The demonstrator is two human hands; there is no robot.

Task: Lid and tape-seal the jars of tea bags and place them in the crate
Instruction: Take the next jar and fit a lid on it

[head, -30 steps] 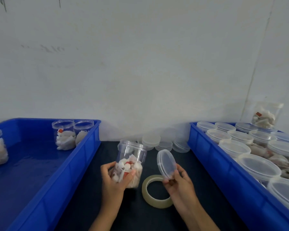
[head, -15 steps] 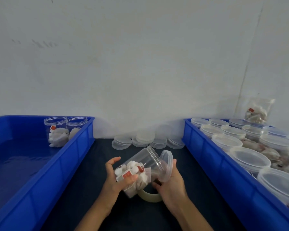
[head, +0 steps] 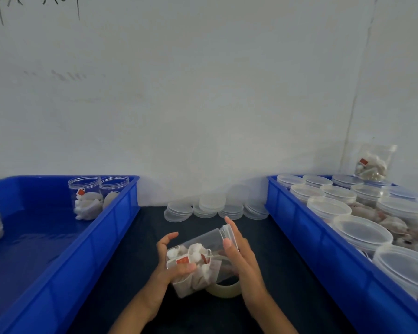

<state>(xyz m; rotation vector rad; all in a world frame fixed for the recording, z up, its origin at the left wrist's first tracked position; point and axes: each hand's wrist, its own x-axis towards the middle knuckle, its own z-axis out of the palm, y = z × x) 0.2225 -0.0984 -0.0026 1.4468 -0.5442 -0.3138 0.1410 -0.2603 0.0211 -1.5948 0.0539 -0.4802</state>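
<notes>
**Tilted jar of tea bags held in both hands over the tape roll**

A clear round plastic jar of white tea bags [head: 198,259] lies tilted in the air, its mouth end up and away from the person, its base low and near. The left hand [head: 170,263] curls around the jar's lower body, thumb on the near side and fingers arched over the far side. The right hand [head: 239,256] lies flat and mostly open against the mouth end, palm pressed on a clear round plastic lid [head: 228,233] whose edge shows at the jar's rim; whether the lid is fully seated cannot be told. Small red tags show among the tea bags, but any print on them is too blurred to read.

Just under the jar, a roll of clear adhesive tape [head: 223,289] lies flat on the dark tabletop [head: 282,273], partly hidden by the jar and the right hand. Beyond the jar, against the wall, sit stacks of loose clear lids [head: 211,206].

Left of the jar stands a blue plastic crate [head: 111,227] holding a few open-topped jars of tea bags [head: 85,201]. Right of the jar, a second blue plastic crate [head: 307,227] is crowded with lidded jars [head: 362,231]. Faint dark scrawl marks the white wall [head: 203,92] at its upper left; it is not legible.
</notes>
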